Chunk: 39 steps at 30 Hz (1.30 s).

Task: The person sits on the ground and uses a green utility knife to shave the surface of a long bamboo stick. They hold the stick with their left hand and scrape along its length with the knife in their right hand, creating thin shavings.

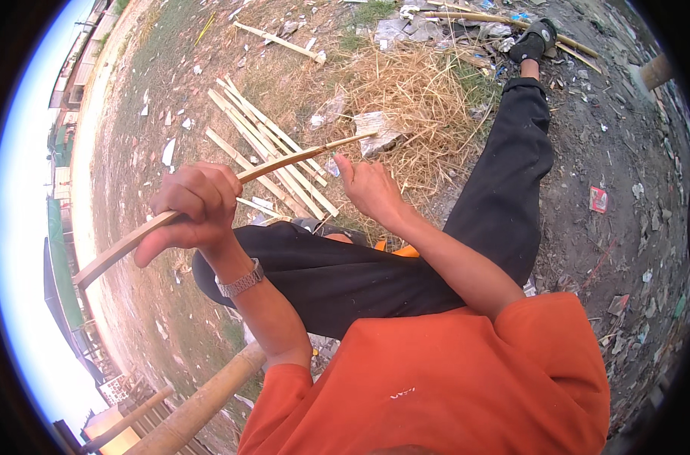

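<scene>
Fingers (187, 186) of the left hand (197, 208) close around one long wooden strip (284, 161), which slants across above the knee, its far end near the right hand (374, 193). That hand's thumb sticks up just beside the strip, but its other fingers are turned from view, so I cannot tell how far they open or whether they hold anything. On the ground beyond lie at least four pale strips (246, 130) and one straw heap (428, 106).

A wooden strip (277, 164) crosses the open gap beside the right hand (373, 194).
</scene>
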Tool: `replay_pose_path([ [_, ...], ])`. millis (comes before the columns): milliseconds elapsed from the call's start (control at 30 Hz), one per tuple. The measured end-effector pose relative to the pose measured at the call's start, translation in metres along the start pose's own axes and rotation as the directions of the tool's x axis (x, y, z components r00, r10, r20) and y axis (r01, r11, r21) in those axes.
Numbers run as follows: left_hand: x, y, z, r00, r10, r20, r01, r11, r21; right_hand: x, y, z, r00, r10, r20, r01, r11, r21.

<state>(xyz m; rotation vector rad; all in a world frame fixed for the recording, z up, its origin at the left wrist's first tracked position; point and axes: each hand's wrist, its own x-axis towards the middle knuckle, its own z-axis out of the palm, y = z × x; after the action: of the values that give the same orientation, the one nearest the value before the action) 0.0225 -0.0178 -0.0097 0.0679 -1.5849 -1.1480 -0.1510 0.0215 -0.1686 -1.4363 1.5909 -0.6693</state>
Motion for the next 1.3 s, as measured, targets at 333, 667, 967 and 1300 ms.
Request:
replay_pose_path([
  [333,0.002,0.000,0.002,0.988,0.008,-0.153,0.007,0.996,0.092,0.012,0.034,-0.004,0.988,0.131,-0.085,-0.136,0.989,-0.058],
  [667,0.012,0.008,0.014,0.985,0.011,-0.173,0.017,0.987,0.162,0.005,0.021,0.000,1.000,0.018,-0.023,-0.018,0.999,-0.027],
  [967,0.017,0.007,0.018,0.983,0.006,-0.183,0.028,0.983,0.183,0.012,0.023,-0.002,1.000,0.007,-0.016,-0.007,0.998,-0.055],
  [1300,0.007,0.008,0.018,0.978,-0.007,-0.211,0.054,0.975,0.215,0.010,0.027,0.005,0.999,0.033,0.026,-0.032,0.999,-0.024],
])
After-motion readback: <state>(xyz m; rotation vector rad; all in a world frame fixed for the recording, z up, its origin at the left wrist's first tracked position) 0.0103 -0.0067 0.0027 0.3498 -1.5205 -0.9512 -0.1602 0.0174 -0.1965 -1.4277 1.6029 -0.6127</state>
